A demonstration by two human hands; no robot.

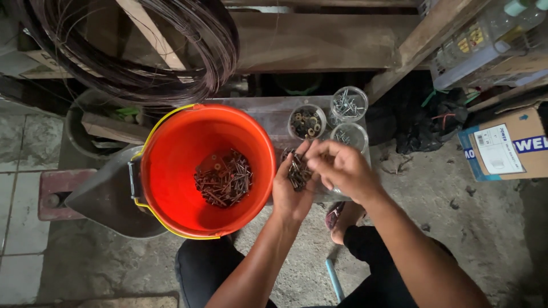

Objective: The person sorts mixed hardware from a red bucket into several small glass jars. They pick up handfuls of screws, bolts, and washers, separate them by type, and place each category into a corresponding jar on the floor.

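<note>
My left hand (291, 191) is cupped palm up just right of an orange bucket (171, 142), holding a pile of rusty nails and screws (298, 171). My right hand (345, 168) reaches over that pile, fingertips pinched among the pieces; what it grips is hidden. More rusty nails and screws (224, 179) lie in the bottom of the bucket. Three small clear round containers stand beyond my hands: one with dark washers (307, 121), one with pale screws (349, 104), and one partly behind my right hand (351, 137).
A coil of dark wire (137, 51) hangs over wooden beams at the back left. A cardboard box (505, 145) sits at the right, black bags (434, 122) beside it. A grey basin (108, 199) lies under the bucket. My knees and foot are on the concrete floor.
</note>
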